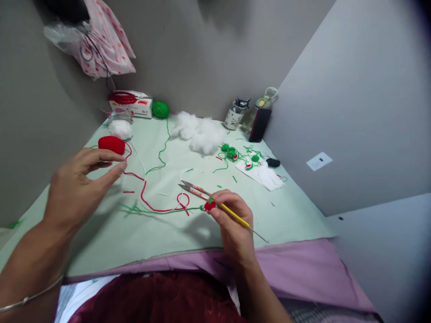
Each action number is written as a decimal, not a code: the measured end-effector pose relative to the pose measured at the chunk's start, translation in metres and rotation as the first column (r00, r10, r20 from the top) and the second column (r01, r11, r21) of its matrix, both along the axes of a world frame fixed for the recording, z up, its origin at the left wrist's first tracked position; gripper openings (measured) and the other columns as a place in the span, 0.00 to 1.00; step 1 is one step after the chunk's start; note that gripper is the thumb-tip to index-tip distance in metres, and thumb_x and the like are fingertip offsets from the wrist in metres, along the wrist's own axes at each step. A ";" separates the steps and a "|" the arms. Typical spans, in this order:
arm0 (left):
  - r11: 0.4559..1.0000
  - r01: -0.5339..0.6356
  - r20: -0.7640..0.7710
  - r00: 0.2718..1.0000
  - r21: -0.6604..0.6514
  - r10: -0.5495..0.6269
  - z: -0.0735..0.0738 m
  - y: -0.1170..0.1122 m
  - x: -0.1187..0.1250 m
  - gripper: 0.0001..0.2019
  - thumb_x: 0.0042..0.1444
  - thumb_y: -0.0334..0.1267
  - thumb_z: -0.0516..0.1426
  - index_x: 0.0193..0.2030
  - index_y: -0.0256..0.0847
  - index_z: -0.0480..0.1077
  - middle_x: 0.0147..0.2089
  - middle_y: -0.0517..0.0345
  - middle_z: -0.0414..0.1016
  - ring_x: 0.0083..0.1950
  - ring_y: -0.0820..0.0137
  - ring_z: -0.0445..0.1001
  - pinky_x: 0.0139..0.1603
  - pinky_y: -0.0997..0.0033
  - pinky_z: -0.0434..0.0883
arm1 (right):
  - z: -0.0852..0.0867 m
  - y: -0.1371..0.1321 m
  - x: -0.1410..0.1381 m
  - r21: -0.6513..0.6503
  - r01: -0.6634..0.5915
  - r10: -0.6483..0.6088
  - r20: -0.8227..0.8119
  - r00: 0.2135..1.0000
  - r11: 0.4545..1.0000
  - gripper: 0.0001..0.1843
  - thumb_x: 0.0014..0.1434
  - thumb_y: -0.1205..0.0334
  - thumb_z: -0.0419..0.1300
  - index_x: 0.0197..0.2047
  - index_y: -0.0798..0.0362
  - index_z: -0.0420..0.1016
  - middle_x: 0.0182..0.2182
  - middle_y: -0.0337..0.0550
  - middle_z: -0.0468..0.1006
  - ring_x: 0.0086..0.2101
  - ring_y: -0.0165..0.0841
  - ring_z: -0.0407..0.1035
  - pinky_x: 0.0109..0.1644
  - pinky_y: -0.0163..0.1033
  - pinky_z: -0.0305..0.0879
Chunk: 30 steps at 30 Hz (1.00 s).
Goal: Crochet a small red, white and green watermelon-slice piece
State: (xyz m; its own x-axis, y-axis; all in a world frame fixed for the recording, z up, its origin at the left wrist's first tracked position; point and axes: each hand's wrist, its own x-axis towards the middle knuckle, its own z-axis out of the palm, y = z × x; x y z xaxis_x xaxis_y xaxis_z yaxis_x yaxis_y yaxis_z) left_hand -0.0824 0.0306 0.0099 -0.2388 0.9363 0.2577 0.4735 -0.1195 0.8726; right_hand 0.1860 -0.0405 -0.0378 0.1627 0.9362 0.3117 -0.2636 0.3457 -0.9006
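My right hand is closed around several things at once. A small red and green crocheted piece sits between thumb and fingers, along with a yellow-handled crochet hook pointing down to the right. Thread snips with orange handles stick out to the left, blades apart. From the crocheted piece a green yarn tail runs left, its far end blurred. My left hand is raised beside the red yarn ball, thumb and index stretched out with a narrow gap. Red yarn passes by its fingertips.
White yarn and green yarn balls lie at the back left near a box. White stuffing is mid-table. Small green crocheted pieces, a pen cup, a phone and a bottle stand right.
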 end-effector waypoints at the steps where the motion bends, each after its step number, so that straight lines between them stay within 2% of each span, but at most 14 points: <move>1: 0.998 0.057 0.002 0.998 0.022 -0.057 0.001 -0.006 0.007 0.09 0.57 0.47 0.69 0.39 0.47 0.79 0.47 0.64 0.79 0.55 0.60 0.74 0.68 0.60 0.62 | 0.000 0.000 -0.002 0.003 -0.016 0.016 0.005 1.000 1.000 0.08 0.58 0.67 0.73 0.39 0.44 0.84 0.36 0.38 0.80 0.38 0.31 0.74 0.43 0.36 0.73; 2: 0.988 0.153 0.055 0.987 0.007 -0.153 0.002 -0.012 0.017 0.08 0.59 0.48 0.68 0.39 0.48 0.80 0.46 0.63 0.81 0.55 0.60 0.75 0.68 0.60 0.62 | 0.000 0.000 -0.005 0.006 -0.034 0.034 0.014 0.999 0.999 0.09 0.58 0.67 0.73 0.40 0.44 0.84 0.37 0.37 0.80 0.39 0.30 0.74 0.44 0.36 0.73; 3: 0.957 0.290 0.162 0.946 -0.021 -0.283 0.002 -0.020 0.029 0.09 0.60 0.49 0.67 0.38 0.48 0.80 0.44 0.61 0.82 0.52 0.59 0.75 0.62 0.61 0.67 | 0.001 -0.001 -0.007 0.012 -0.052 0.052 0.025 0.998 0.999 0.09 0.59 0.68 0.72 0.40 0.43 0.84 0.37 0.37 0.80 0.39 0.30 0.75 0.44 0.35 0.73; 4: 0.897 0.439 0.269 0.870 -0.045 -0.412 0.001 -0.027 0.042 0.09 0.60 0.50 0.67 0.38 0.48 0.81 0.43 0.59 0.82 0.50 0.59 0.76 0.57 0.62 0.71 | 0.002 -0.001 -0.008 0.018 -0.071 0.070 0.043 0.997 0.997 0.09 0.60 0.68 0.71 0.41 0.43 0.83 0.38 0.37 0.80 0.40 0.30 0.75 0.45 0.35 0.73; 5: 0.814 0.576 0.363 0.776 -0.076 -0.515 0.000 -0.033 0.055 0.09 0.60 0.48 0.67 0.39 0.47 0.81 0.43 0.57 0.83 0.48 0.60 0.77 0.53 0.63 0.73 | 0.004 -0.002 -0.010 0.024 -0.086 0.084 0.072 0.994 0.996 0.09 0.61 0.68 0.71 0.42 0.43 0.83 0.38 0.37 0.79 0.40 0.30 0.75 0.47 0.36 0.74; 6: 0.741 0.666 0.453 0.688 -0.085 -0.567 -0.002 -0.037 0.067 0.07 0.60 0.45 0.67 0.40 0.46 0.81 0.43 0.56 0.82 0.48 0.61 0.78 0.52 0.64 0.73 | 0.007 -0.002 -0.010 0.030 -0.091 0.088 0.108 0.990 0.995 0.09 0.62 0.68 0.70 0.42 0.43 0.83 0.39 0.37 0.79 0.41 0.30 0.75 0.48 0.36 0.74; 8: 0.695 0.718 0.637 0.558 -0.049 -0.532 -0.007 -0.042 0.086 0.05 0.58 0.40 0.69 0.39 0.44 0.80 0.43 0.57 0.81 0.47 0.64 0.78 0.52 0.66 0.73 | 0.011 -0.003 -0.010 0.044 -0.070 0.061 0.178 0.982 0.997 0.08 0.63 0.68 0.69 0.43 0.45 0.83 0.39 0.39 0.78 0.43 0.31 0.75 0.50 0.37 0.74; 11: 0.699 0.715 0.794 0.432 -0.012 -0.428 -0.018 -0.043 0.100 0.07 0.55 0.37 0.71 0.38 0.44 0.79 0.42 0.60 0.79 0.43 0.70 0.76 0.49 0.70 0.73 | 0.015 -0.004 -0.007 0.061 -0.023 0.009 0.209 0.978 0.998 0.06 0.62 0.68 0.69 0.40 0.46 0.82 0.39 0.41 0.77 0.41 0.32 0.74 0.44 0.37 0.75; 14: 0.679 0.732 0.820 0.415 -0.044 -0.394 -0.025 -0.041 0.102 0.08 0.54 0.37 0.72 0.39 0.43 0.81 0.41 0.59 0.78 0.43 0.70 0.74 0.48 0.71 0.72 | 0.013 -0.003 -0.004 0.067 -0.028 0.014 0.197 0.980 0.997 0.05 0.62 0.68 0.69 0.39 0.47 0.82 0.38 0.40 0.76 0.38 0.32 0.74 0.41 0.37 0.75; 16: 0.675 0.734 0.804 0.442 -0.070 -0.397 -0.026 -0.040 0.100 0.07 0.55 0.38 0.71 0.40 0.44 0.83 0.41 0.59 0.78 0.43 0.70 0.74 0.48 0.71 0.71 | 0.011 -0.002 -0.001 0.091 -0.032 0.013 0.203 0.979 0.995 0.06 0.62 0.69 0.69 0.39 0.47 0.82 0.37 0.40 0.77 0.38 0.32 0.74 0.43 0.38 0.75; 21: 0.707 0.703 0.711 0.538 -0.081 -0.453 -0.025 -0.036 0.097 0.04 0.58 0.41 0.69 0.40 0.46 0.85 0.44 0.55 0.83 0.46 0.64 0.76 0.49 0.66 0.71 | 0.012 0.002 0.007 0.081 -0.027 0.003 0.285 0.958 0.996 0.06 0.63 0.69 0.69 0.39 0.47 0.82 0.37 0.40 0.79 0.40 0.33 0.75 0.46 0.41 0.74; 23: 0.695 0.712 0.687 0.555 -0.100 -0.470 -0.024 -0.033 0.096 0.05 0.58 0.41 0.69 0.40 0.46 0.85 0.44 0.55 0.83 0.45 0.64 0.76 0.49 0.65 0.71 | 0.015 0.003 0.011 0.071 -0.044 0.020 0.311 0.950 0.997 0.05 0.63 0.68 0.69 0.40 0.47 0.81 0.37 0.40 0.79 0.40 0.33 0.75 0.46 0.41 0.73; 27: 0.630 0.767 0.701 0.518 -0.126 -0.491 -0.021 -0.029 0.094 0.05 0.55 0.39 0.71 0.36 0.44 0.83 0.40 0.57 0.81 0.44 0.65 0.76 0.51 0.64 0.70 | 0.019 0.004 0.016 0.060 -0.069 0.042 0.374 0.926 0.996 0.05 0.63 0.67 0.70 0.39 0.46 0.81 0.37 0.39 0.80 0.40 0.33 0.75 0.47 0.41 0.72; 30: 0.605 0.789 0.736 0.470 -0.104 -0.487 -0.021 -0.027 0.095 0.05 0.53 0.38 0.71 0.35 0.43 0.82 0.40 0.58 0.79 0.45 0.66 0.74 0.52 0.66 0.68 | 0.021 0.003 0.017 0.030 -0.084 0.067 0.369 0.927 0.996 0.05 0.62 0.67 0.71 0.38 0.46 0.81 0.37 0.38 0.80 0.40 0.32 0.74 0.46 0.40 0.72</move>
